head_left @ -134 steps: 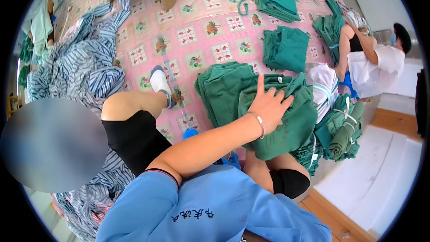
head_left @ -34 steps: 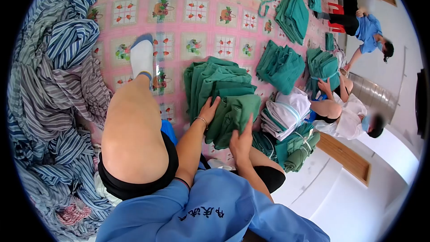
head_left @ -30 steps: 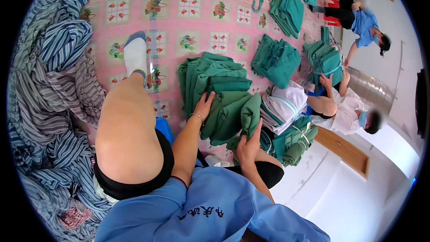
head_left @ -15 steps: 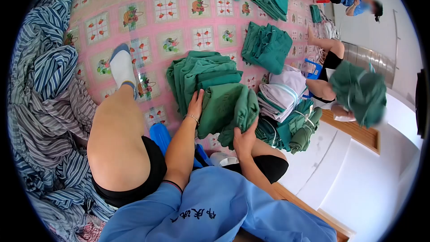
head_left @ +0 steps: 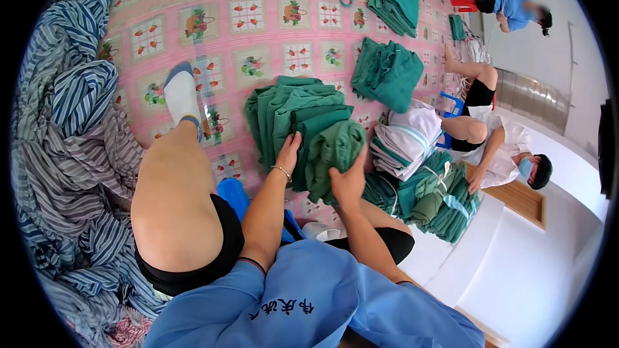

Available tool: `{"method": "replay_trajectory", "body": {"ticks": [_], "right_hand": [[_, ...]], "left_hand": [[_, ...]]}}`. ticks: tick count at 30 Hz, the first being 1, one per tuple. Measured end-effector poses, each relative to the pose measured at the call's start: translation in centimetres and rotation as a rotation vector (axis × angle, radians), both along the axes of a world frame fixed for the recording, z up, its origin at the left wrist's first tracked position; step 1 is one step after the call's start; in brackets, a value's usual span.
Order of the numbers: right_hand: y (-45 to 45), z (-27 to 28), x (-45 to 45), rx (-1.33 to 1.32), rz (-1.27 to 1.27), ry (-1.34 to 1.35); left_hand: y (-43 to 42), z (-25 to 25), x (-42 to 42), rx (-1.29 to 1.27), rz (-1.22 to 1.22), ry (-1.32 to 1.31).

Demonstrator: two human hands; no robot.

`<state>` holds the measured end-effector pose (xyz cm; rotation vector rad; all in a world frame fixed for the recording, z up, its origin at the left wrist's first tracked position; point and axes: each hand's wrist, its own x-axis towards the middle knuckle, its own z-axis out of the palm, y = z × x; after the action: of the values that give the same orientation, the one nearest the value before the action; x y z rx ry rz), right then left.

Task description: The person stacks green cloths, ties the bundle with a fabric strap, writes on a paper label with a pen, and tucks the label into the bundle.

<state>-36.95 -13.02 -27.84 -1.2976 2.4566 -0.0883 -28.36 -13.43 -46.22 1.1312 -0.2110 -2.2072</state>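
**Pink fruit-patterned floor covering [head_left: 248, 16], with a rolled green garment [head_left: 335, 154] held at the near right edge of the fanned green stack [head_left: 287, 113]**

The covering spreads under and beyond the fanned green stack. At the stack's near side, the left hand [head_left: 285, 156], a bracelet at its wrist, lies with its fingers extended and close together against the cloth edge; its grip is not closed. The right hand [head_left: 349, 183] comes up from the near right of the stack, wrist bent, its grip clamped on the right side of the rolled green garment, thumb in front and fingers partly hidden by the cloth. Both forearms reach forward from blue sleeves.

Right of the stack, beyond the right hand, sits a banded white bundle [head_left: 407, 138], with tied green bundles [head_left: 438, 196] on its near side crowding that flank. A co-worker in white [head_left: 509, 154] has a hand on them. Farther right and beyond the stack lies a separate green pile [head_left: 387, 74], with another folded green pile [head_left: 394, 0] behind it. Left of the stack, the wearer's bent left knee [head_left: 174, 206] stands between it and a heap of striped cloth [head_left: 84, 122].
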Motion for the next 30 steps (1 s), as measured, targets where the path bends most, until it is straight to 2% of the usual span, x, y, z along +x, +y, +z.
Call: {"method": "replay_trajectory", "body": {"ticks": [3,5,7,8,10,12,14,15,18,19,22,25,28,30], "right_hand": [[0.0,3.4,-2.6,-0.018,-0.129,0.046],[-0.1,5.3,-3.2,-0.011,-0.177,0.100],[0.1,5.1,-2.8,-0.119,-0.020,0.103],[0.1,4.7,-2.5,-0.177,0.057,0.104],[0.2,1.8,-1.8,-0.126,0.184,0.134],[0.4,-2.2,-0.6,-0.084,0.340,0.010],[0.2,-3.9,2.0,-0.072,0.389,0.152],[-0.2,-3.9,2.4,-0.063,0.365,0.156],[-0.4,-2.4,2.2,-0.038,0.279,0.140],[-0.3,-1.8,1.7,-0.039,0.249,0.106],[1.0,-1.3,0.5,-0.075,0.239,0.099],[1.9,-1.0,0.1,-0.070,0.180,0.089],[2.1,-0.1,0.3,-0.044,0.075,0.038],[1.8,0.9,1.5,0.005,0.001,0.061]], "left_hand": [[0.8,-2.5,-1.0,0.084,0.139,0.110],[0.3,-0.6,0.2,0.271,0.157,0.239],[0.8,-1.5,0.0,0.283,0.111,0.152],[0.9,-1.9,-0.2,0.283,0.087,0.108],[1.1,-2.3,-0.6,0.238,0.046,0.065],[1.3,-2.4,-0.8,0.175,0.021,0.029],[0.3,-1.1,-0.1,0.090,0.015,-0.009],[-0.3,1.0,0.6,0.062,-0.013,-0.106],[0.5,-1.3,-0.3,0.176,0.088,0.212],[0.0,0.1,0.4,0.327,0.131,0.301],[1.2,0.6,0.4,0.275,0.089,0.285],[3.3,-2.2,-1.3,0.164,0.072,0.341],[4.2,-2.5,-3.3,0.154,0.046,0.147],[3.7,-2.7,-3.1,0.090,0.126,0.153]]}}
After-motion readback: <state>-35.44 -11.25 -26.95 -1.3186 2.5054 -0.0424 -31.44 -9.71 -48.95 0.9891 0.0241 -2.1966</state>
